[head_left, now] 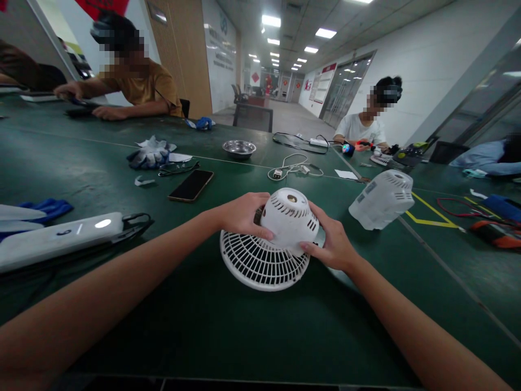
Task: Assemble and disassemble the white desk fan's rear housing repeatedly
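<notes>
Both my hands grip a white fan motor housing with slotted vents and a round hole on top. My left hand wraps its left side, the thumb across the front. On the right side, my right hand holds it with the thumb at the lower edge. Beneath the housing lies a white round fan grille on the green table. Whether the housing is fixed to the grille I cannot tell. Farther right stands a separate white plastic cover with vents.
Left are a dark phone, a long white device and gloves. Ahead sit a metal bowl and a white cable. An orange-and-black tool lies right. Other people work across the green table.
</notes>
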Tool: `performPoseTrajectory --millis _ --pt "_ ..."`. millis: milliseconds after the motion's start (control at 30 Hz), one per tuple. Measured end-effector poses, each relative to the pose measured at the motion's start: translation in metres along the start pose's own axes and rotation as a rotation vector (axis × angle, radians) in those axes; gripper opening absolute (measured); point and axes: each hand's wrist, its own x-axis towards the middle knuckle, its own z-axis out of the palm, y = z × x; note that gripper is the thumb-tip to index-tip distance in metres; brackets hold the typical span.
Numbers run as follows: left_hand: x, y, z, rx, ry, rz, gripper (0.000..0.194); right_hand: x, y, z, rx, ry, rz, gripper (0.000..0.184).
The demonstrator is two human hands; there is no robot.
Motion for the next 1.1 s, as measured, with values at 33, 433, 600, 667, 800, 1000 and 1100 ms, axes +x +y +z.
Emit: performPoseTrajectory --millis 33,433,600,667,800,1000,1100 --pt "0.0 0.0 -0.001 -0.01 -0.005 -0.003 0.067 0.0 0.001 0.001 0.004 -0.005 -0.005 0.093" --pt "-0.002 0.003 -0.002 -0.162 -0.016 -0.147 0.078 0.003 -0.005 0.004 0.066 -0.049 0.134 0.09" --pt "-0.001 0.006 -0.002 -0.112 -0.017 -0.115 0.079 0.003 -0.006 0.002 0.126 -0.072 0.153 0.096" --pt "0.0 0.007 -0.003 -0.089 -0.018 -0.107 0.077 0.004 -0.006 0.001 0.157 -0.09 0.151 0.097" --pt "0.0 0.009 -0.004 -0.095 -0.042 -0.124 0.079 0.005 -0.004 -0.001 0.161 -0.104 0.133 0.097" --pt "0.001 0.013 -0.008 -0.137 -0.053 -0.13 0.085 0.005 -0.005 0.005 0.098 -0.057 0.105 0.097" --pt "0.001 0.016 -0.01 -0.16 -0.068 -0.128 0.086 0.007 -0.011 0.01 0.094 0.015 0.153 0.101"
